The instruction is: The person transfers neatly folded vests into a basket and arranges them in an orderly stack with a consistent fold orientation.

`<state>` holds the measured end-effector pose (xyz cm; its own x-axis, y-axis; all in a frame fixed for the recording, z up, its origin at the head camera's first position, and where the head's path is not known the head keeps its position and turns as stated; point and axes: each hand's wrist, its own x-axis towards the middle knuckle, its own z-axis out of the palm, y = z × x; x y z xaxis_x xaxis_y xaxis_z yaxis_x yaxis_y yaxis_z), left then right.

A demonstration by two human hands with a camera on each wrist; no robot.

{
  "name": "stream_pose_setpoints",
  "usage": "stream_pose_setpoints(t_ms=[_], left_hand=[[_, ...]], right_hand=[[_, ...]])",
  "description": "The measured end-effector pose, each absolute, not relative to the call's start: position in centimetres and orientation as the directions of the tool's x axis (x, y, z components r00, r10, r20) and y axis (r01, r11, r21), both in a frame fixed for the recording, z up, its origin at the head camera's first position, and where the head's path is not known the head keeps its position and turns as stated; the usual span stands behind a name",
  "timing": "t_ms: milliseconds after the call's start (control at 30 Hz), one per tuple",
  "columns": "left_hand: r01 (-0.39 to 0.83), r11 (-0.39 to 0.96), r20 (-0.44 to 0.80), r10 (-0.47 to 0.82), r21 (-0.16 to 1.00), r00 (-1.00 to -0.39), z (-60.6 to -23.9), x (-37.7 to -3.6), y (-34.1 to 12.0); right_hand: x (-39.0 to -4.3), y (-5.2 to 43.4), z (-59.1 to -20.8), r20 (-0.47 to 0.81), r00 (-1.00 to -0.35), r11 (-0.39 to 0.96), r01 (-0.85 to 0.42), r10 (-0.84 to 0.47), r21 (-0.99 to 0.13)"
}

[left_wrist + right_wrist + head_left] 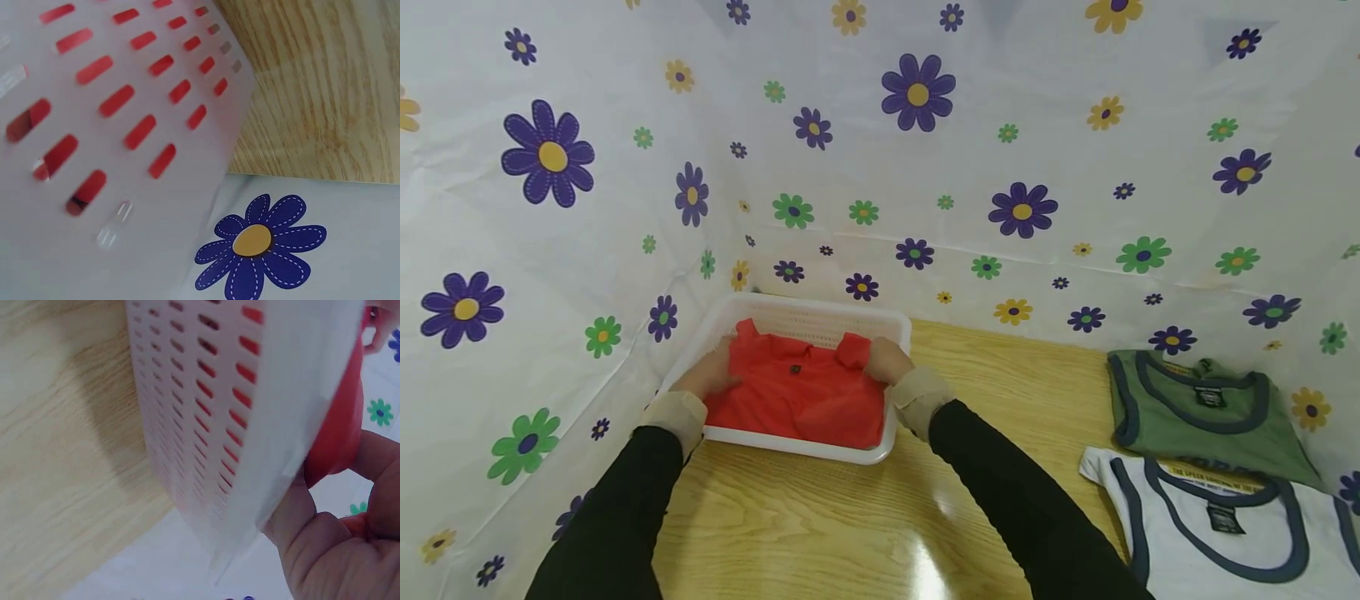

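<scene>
Your left hand and right hand are both inside the white basket, each gripping a side of the folded red shirt with fingers curled into the cloth; the right wrist view shows your thumb and fingers pinching red fabric just over the basket's rim. The basket with the shirt sits at the counter's far left corner. Well apart, by the right edge, lie a green tank top and a white tank top.
</scene>
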<state>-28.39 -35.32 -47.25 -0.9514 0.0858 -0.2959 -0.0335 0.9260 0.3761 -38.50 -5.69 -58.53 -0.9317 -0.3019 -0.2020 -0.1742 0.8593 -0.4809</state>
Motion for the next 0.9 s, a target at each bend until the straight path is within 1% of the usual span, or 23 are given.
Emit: stream_pose_setpoints(t_ms=[33,67,100,200,267,333,400,500,567,600,633,733,800,900], left_hand=[[-0.031,0.926,-0.306,0.093,0.377,-0.947,-47.3,-28.4,-35.3],[-0.034,0.928,-0.318,0.093,0.372,-0.944,-47.3,-28.3,-35.3],[-0.032,0.932,-0.324,0.093,0.361,-0.942,-47.3,-28.2,-35.3],[-0.022,0.939,-0.303,0.088,0.344,-0.949,-47.1,-28.0,-35.0],[0.006,0.949,-0.265,0.094,0.316,-0.96,-47.0,-27.8,-34.8],[0.045,0.961,-0.221,0.108,0.273,-0.969,-46.8,-27.6,-34.4],[0.086,0.974,-0.18,0.126,0.211,-0.976,-46.7,-27.4,-34.0],[0.134,0.98,-0.16,0.157,0.146,-0.975,-46.6,-27.2,-33.3],[0.137,0.98,-0.179,0.163,0.146,-0.97,-46.4,-27.0,-33.0],[0.131,0.979,-0.204,0.163,0.159,-0.965,-46.3,-26.9,-32.8],[0.118,0.978,-0.239,0.158,0.173,-0.958,-46.2,-26.9,-32.6],[0.093,0.977,-0.351,0.156,0.19,-0.923,-45.7,-26.6,-32.2],[0.08,0.977,-0.432,0.16,0.198,-0.887,-45.5,-26.5,-32.1],[0.092,0.975,-0.538,0.188,0.2,-0.822,-45.2,-26.4,-32.1]], right_hand=[[-38.4,-5.7,-58.8,-0.15,-0.935,0.862,-0.223,-0.322,-0.456],[-37.6,-5.7,-57.7,-0.146,-0.931,0.866,-0.242,-0.335,-0.438],[-36.5,-5.7,-56.4,-0.115,-0.93,0.863,-0.272,-0.35,-0.426],[-31.7,-5.1,-50.2,-0.051,-0.909,0.836,-0.358,-0.415,-0.416],[-28.9,-4.7,-46.3,-0.058,-0.899,0.824,-0.37,-0.434,-0.429],[-27.3,-4.3,-44.5,-0.011,-0.888,0.813,-0.417,-0.46,-0.406],[-26.7,-4.1,-43.9,0.02,-0.873,0.824,-0.467,-0.487,-0.32],[-27.2,-3.9,-44.6,0.064,-0.839,0.834,-0.544,-0.54,-0.094],[-27.4,-3.7,-45.0,0.086,-0.81,0.815,-0.576,-0.58,0.062],[-27.5,-3.6,-45.0,0.086,-0.798,0.802,-0.587,-0.596,0.112],[-27.6,-3.5,-45.1,0.09,-0.788,0.791,-0.596,-0.609,0.138],[-27.9,-3.2,-45.3,0.074,-0.777,0.778,-0.612,-0.625,0.141],[-28.1,-3.1,-45.4,0.061,-0.782,0.782,-0.611,-0.62,0.122],[-28.2,-3.1,-45.4,0.026,-0.796,0.793,-0.6,-0.605,0.107]])
